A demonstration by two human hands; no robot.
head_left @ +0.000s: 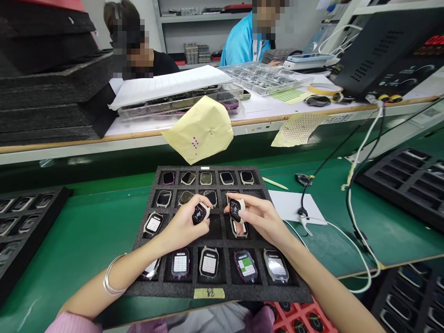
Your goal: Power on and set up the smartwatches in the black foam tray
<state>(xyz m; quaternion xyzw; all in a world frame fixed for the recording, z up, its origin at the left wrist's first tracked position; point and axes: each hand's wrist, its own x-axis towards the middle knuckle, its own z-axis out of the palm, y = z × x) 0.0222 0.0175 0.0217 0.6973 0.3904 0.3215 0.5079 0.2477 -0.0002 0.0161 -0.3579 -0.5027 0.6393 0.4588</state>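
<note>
A black foam tray [222, 286] with several slots lies on the green bench in front of me, most slots holding smartwatch bodies, some with lit screens. My left hand [183, 226] is closed round a white-cased smartwatch body [200, 213] just above the tray's middle. My right hand [258, 217] pinches a second white-cased smartwatch body [236, 210] beside it. Another watch body [239, 228] sits in the slot under my right fingers. A silver bangle circles my left wrist.
More black trays [24, 222] of watch bodies sit at left, and another black tray [409, 185] at right. A white cable [360, 152] and a white sheet [294, 206] lie right of the tray. A yellow sheet [201, 129] hangs from the raised shelf. Two people sit beyond it.
</note>
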